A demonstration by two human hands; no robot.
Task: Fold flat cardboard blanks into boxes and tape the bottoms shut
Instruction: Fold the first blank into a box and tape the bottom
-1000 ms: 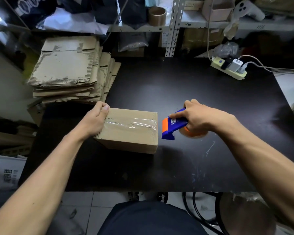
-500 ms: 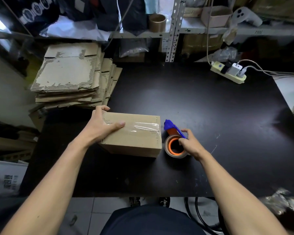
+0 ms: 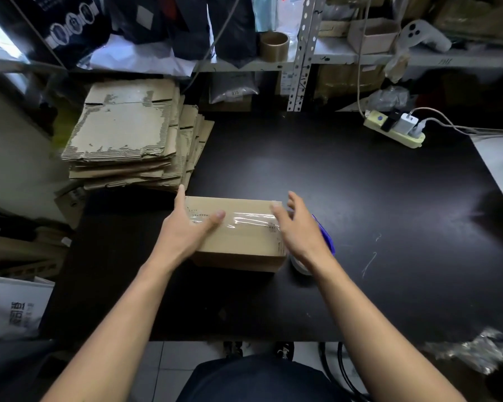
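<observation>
One box (image 3: 238,233) at frame centre is taped, held by the left hand (image 3: 186,230); the right hand (image 3: 299,227) is released; blanks (image 3: 128,134) upper left remain unfolded.

Matt cardboard box (image 3: 238,236), glossy clear tape (image 3: 246,220); matt black table (image 3: 346,181).

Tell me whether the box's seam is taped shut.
Taped shut: clear shiny tape runs across the box top, flaps flat.
</observation>
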